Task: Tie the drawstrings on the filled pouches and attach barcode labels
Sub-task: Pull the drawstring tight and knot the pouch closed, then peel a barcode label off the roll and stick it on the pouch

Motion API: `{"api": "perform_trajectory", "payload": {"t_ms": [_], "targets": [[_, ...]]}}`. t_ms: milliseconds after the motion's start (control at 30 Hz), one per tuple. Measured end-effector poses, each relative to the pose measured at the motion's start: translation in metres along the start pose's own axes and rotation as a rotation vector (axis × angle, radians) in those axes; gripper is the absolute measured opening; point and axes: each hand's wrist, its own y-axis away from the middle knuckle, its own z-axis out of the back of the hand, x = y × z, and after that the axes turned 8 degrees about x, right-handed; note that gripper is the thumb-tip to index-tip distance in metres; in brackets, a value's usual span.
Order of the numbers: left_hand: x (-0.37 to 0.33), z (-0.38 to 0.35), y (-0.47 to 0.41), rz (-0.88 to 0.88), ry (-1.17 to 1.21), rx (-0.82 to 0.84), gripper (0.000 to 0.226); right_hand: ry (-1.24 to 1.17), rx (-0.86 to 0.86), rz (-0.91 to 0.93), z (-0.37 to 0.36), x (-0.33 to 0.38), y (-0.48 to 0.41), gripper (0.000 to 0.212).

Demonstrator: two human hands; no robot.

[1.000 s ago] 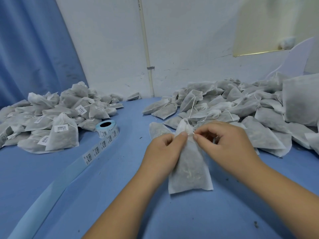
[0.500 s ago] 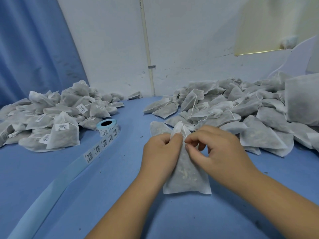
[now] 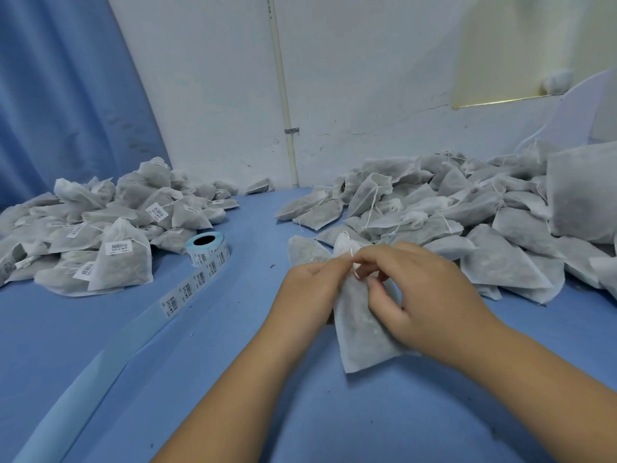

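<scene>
The pouch (image 3: 360, 332) sits mid-table (image 3: 233, 362), neck raised between both hands, I'd guess so the drawstring (image 3: 354, 270) stays reachable. The left hand (image 3: 310, 285) pinches the gathered neck with its fingers curled, and the right hand (image 3: 424, 295), curled too, nips the string. The label roll (image 3: 208, 250) waits to the left by the labelled pile (image 3: 100, 228), and the untied pile (image 3: 450, 212) lies just behind.

Bench (image 3: 233, 412), near-left: open surface, passable. Only low obstacle there is label strip (image 3: 180, 295), lying flat on diagonal from label roll (image 3: 207, 250) to near-left edge.
Rear left: labelled pouch pile (image 3: 110, 228) fills bench back to curtain (image 3: 66, 95).
Rear right: unlabelled pouch pile (image 3: 484, 222) fills bench to wall (image 3: 367, 95) (tallest at far right).
Between piles: open lane to wall, roll at its left margin.
Centre: left hand (image 3: 310, 282) and right hand (image 3: 430, 295), both gripping held pouch (image 3: 360, 339), just beside right pile.
</scene>
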Motion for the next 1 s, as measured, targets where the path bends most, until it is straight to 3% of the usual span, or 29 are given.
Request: {"api": "perform_trajectory", "payload": {"t_ms": [167, 267, 533, 700, 800, 1000], "targets": [[0.003, 0.005, 0.000, 0.001, 0.140, 0.081, 0.040, -0.176, 0.022, -0.117, -0.003, -0.006, -0.001, 0.035], [0.002, 0.007, 0.001, -0.007, 0.109, 0.076, 0.031, -0.352, 0.000, -0.195, -0.006, -0.008, -0.001, 0.037], [-0.006, 0.005, 0.008, 0.004, 0.063, 0.093, 0.026, -0.619, -0.231, -0.327, -0.006, 0.000, -0.012, 0.027], [-0.004, 0.011, 0.022, 0.032, -0.034, 0.184, 0.019, -0.859, -0.068, -0.424, -0.010, 0.009, -0.026, 0.007], [-0.003, 0.026, 0.035, 0.051, -0.065, 0.174, 0.024, -0.914, -0.023, -0.436, -0.023, 0.021, -0.035, 0.009], [-0.016, 0.097, 0.067, 0.094, -0.151, 0.005, 0.012, -1.165, 0.171, -0.522, -0.054, 0.062, -0.069, 0.023]]}}
